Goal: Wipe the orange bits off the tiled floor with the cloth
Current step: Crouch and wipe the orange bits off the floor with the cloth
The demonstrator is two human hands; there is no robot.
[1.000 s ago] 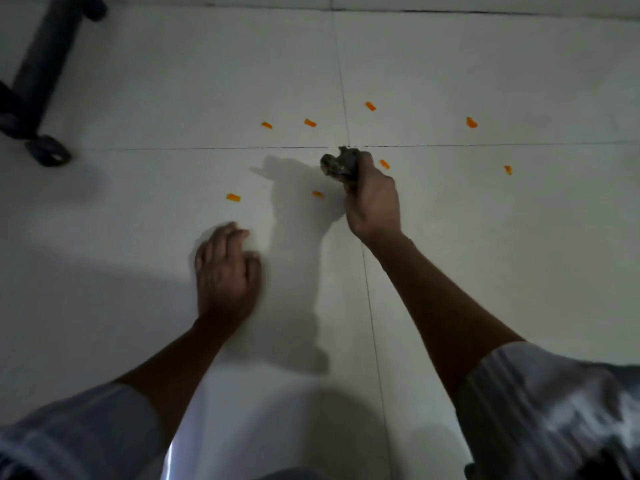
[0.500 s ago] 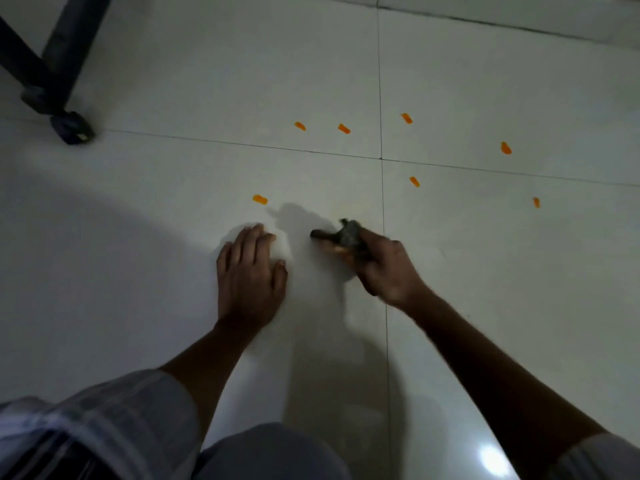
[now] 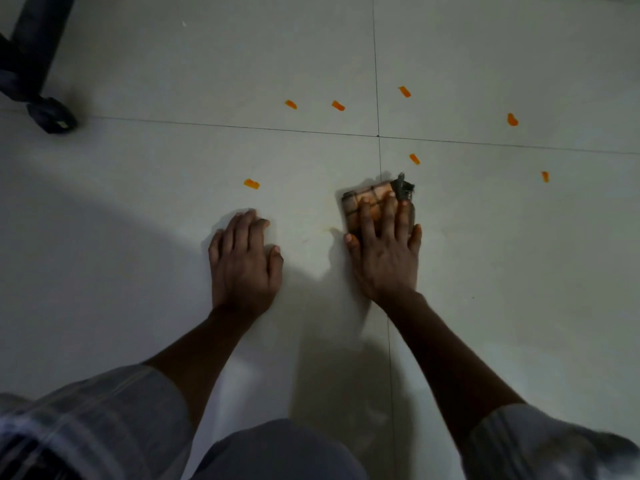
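A small folded cloth [image 3: 363,195], orange-brown with dark check lines, lies flat on the pale tiled floor [image 3: 485,271] just below the tile joint crossing. My right hand [image 3: 386,251] presses on it with fingers spread, covering its near half. My left hand [image 3: 244,261] rests flat on the floor to the left, fingers together, holding nothing. Several orange bits lie beyond the hands: one [image 3: 251,184] just ahead of my left hand, one [image 3: 414,159] just past the cloth, others [image 3: 338,105] farther back and to the right [image 3: 512,119].
The dark base and caster [image 3: 52,114] of a chair stand at the far left. Dark grout lines [image 3: 378,136] cross ahead of the cloth. My knee [image 3: 277,452] and pale sleeves fill the bottom edge.
The cloth was bunched in my right fist held off the floor; now it lies spread flat under my open right palm. My left hand stayed planted.
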